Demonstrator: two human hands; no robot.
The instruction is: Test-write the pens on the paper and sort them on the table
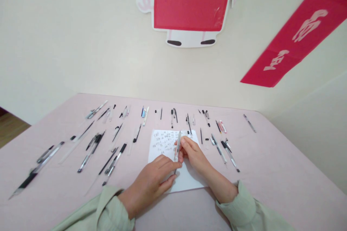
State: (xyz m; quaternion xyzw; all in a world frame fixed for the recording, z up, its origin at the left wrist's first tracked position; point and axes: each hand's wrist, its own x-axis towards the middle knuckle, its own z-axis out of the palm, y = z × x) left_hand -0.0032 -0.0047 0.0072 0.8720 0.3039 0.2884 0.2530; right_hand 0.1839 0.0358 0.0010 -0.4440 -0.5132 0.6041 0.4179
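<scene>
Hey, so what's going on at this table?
A person holds a clear pen roughly upright in the right hand, over a sheet of handwritten paper. The left hand's fingers are at its lower end; whether they grip it is hard to tell. More pens and loose pen parts lie spread across the pink tabletop.

The paper (187, 180) is white, its far half patterned with rows of dark handwriting. Around it, the tabletop (284, 187) is plain pale pink. The pen (178, 146) over the paper is clear and whitish. Left of the paper, a capped pen (116, 160) pairs black with clear. Nearer than the paper, the sleeves (244, 204) are plain pale green. Beyond it, a red poster (189, 3) is edged white, and a red banner (287, 39) bears pale lettering on a cream wall (81, 43).
</scene>
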